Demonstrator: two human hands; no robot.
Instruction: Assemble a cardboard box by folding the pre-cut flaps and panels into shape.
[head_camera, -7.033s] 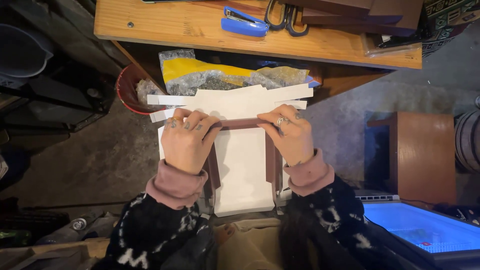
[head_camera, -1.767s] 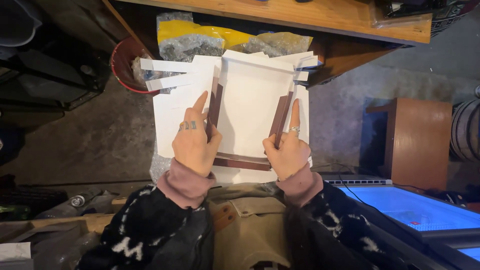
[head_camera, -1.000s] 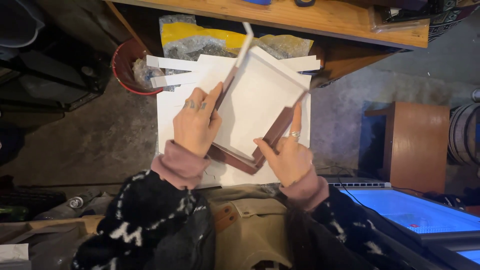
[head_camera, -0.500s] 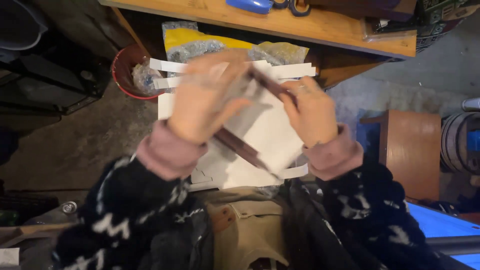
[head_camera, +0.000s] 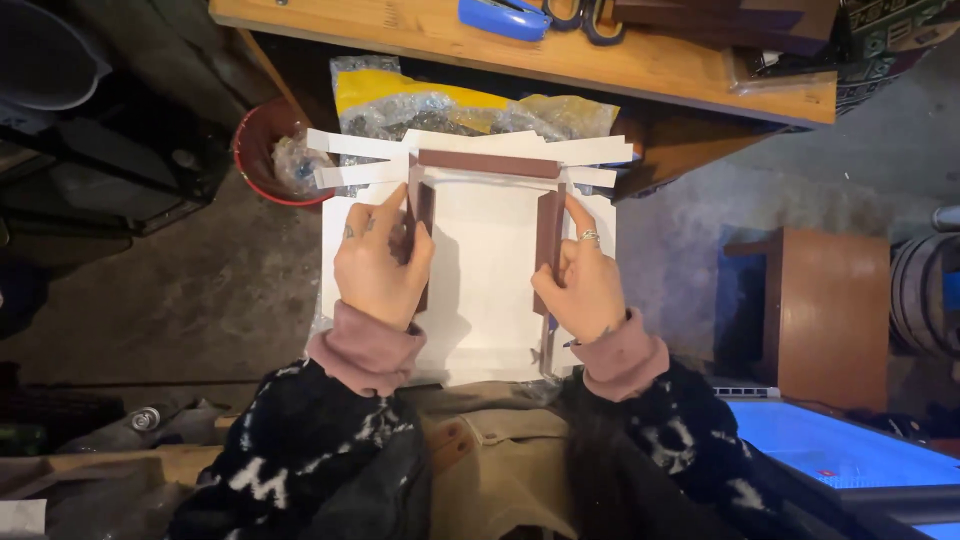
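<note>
Both hands are clamped onto the side walls of a shallow dark brown frame (head_camera: 487, 165), left hand (head_camera: 380, 262) gripping the left wall and right hand (head_camera: 585, 285) pinching the right one, probably so the sides stay square against the white board (head_camera: 485, 290) underneath. The whole thing sits on the lap, right between the hands. Loose white paper strips (head_camera: 345, 146) fan out just beyond the fingertips, with a wooden table (head_camera: 660, 65) further out.

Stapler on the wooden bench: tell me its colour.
The stapler is blue, seen in the head view at the top edge.
</note>
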